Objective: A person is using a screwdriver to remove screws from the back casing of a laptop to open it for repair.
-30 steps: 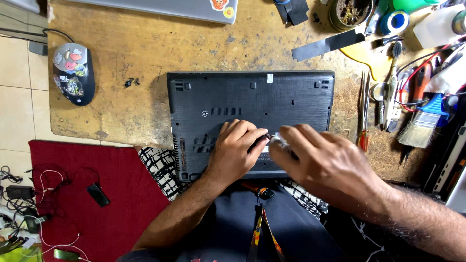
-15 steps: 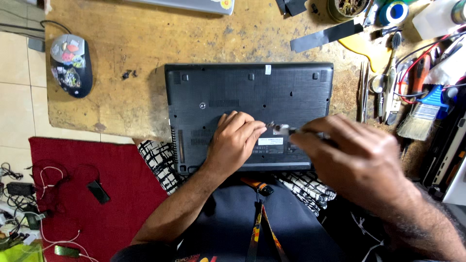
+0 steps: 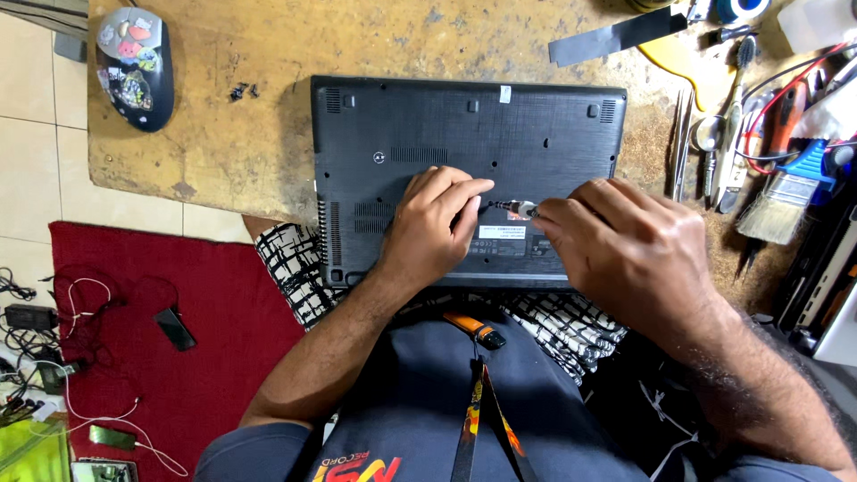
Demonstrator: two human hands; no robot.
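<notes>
- Our left hand (image 3: 428,228) rests flat on the upturned black laptop (image 3: 469,178), fingers loose, grasping nothing.
- Our right hand (image 3: 625,245) pinches a slim screwdriver (image 3: 511,208), its tip now at the base near the white label; a second ago this hand lay further left, covering that spot.
- That suggests we're now on a screw.
</notes>
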